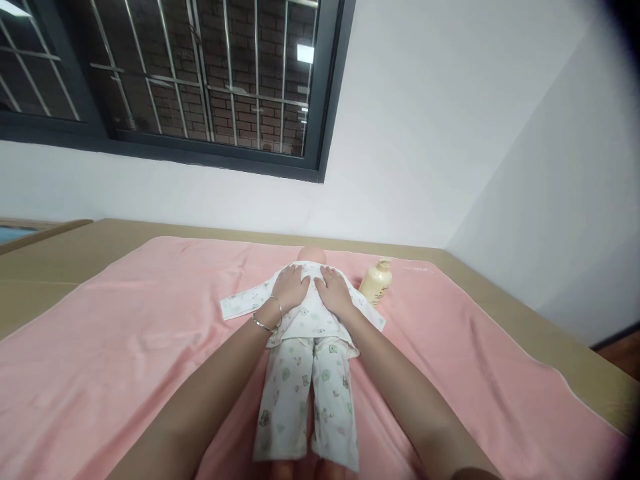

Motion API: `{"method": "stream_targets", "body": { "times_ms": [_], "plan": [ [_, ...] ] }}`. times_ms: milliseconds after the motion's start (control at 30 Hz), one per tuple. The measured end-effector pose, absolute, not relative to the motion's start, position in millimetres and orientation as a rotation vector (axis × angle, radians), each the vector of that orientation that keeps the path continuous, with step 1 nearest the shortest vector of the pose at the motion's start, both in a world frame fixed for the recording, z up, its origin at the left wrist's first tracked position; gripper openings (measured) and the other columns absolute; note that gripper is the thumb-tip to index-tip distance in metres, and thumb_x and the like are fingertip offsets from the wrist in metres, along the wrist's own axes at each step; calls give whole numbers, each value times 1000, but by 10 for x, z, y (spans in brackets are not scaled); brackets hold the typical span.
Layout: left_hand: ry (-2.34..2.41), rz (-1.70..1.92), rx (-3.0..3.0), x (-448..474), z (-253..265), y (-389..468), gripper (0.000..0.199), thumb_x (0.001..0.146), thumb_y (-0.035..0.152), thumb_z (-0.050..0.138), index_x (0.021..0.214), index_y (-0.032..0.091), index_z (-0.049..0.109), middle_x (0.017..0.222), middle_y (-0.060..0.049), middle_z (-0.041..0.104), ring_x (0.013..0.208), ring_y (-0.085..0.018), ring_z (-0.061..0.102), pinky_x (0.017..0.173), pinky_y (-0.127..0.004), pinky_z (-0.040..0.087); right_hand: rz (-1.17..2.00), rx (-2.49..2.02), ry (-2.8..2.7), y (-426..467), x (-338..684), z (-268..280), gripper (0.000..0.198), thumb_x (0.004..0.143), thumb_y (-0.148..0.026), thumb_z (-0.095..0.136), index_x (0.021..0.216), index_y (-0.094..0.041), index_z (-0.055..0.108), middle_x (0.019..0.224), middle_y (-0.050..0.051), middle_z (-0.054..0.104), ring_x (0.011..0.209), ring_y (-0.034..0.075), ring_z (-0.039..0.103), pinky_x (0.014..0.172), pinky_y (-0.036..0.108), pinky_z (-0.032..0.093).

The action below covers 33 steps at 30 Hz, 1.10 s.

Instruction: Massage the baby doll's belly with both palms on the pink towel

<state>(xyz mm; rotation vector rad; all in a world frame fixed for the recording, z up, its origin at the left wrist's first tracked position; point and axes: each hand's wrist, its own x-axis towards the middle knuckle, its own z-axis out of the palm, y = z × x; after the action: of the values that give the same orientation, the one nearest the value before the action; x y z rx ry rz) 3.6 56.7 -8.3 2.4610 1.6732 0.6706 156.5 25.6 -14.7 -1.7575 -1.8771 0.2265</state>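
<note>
A baby doll [320, 320] in white printed pyjamas lies stretched out on a pink sheet, its head at the far end and its legs toward me. The sleeves spread out to both sides. My left hand [291, 285], with a silver bangle at the wrist, rests flat on the upper part of the pyjama top. Beside it my right hand [334, 289] lies flat on the same top, fingers extended, a small gap between the two thumbs. Both hands are open and hold nothing. The doll's feet are mostly cut off at the bottom edge.
A pale yellow pump bottle [376, 281] stands just beyond the doll's right-hand sleeve. The pink sheet [150, 320] covers a tan surface [120, 233] that meets a white wall [400, 133]. Above is a dark-framed window [320, 153] with metal bars.
</note>
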Motion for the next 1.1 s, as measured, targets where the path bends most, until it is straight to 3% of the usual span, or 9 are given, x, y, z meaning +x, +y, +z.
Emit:
{"method": "stream_targets", "body": {
  "times_ms": [1100],
  "plan": [
    [1702, 678, 2455, 36, -61, 539, 50, 96, 38, 31, 128, 6, 53, 137, -20, 54, 133, -29, 44, 113, -41, 30, 204, -1721, -1909, 302, 1601, -158, 54, 98, -41, 34, 142, -12, 46, 150, 12, 42, 141, 24, 32, 117, 38, 19]
  ]
}}
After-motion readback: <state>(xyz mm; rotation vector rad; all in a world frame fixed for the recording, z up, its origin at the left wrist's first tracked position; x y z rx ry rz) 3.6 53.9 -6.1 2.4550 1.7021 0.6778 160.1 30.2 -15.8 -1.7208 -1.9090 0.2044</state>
